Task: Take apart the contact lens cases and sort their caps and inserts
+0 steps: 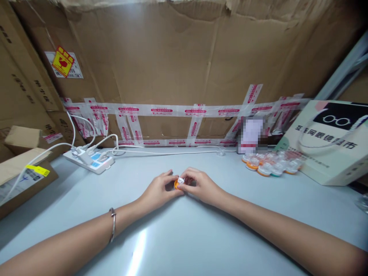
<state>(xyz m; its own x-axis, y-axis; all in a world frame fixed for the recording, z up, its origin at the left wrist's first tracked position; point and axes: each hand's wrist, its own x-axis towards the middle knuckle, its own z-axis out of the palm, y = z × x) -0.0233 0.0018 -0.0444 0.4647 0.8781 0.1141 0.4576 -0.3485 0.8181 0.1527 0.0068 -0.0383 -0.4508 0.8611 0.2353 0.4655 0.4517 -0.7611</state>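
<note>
Between my two hands, above the middle of the table, is a small round orange base (176, 184). My left hand (159, 188) is closed on it, thumb and fingertips at its edge. A tiny white figure with dark marks (181, 180) sits at the top of the base. My right hand (200, 186) pinches this white figure from the right. Whether the figure is fixed to the base or only touching it, I cannot tell. To the right stand several clear domed capsules (277, 165) on orange and green bases. A small clear cap (220, 151) lies near the back cable.
A power strip (94, 161) with plugs and white cables lies at back left. A large taped cardboard box (161, 57) walls the back. At left is an opened carton (31, 184); at right stands a paper bag (322, 165). A blurred upright thing (250, 132) leans behind the capsules.
</note>
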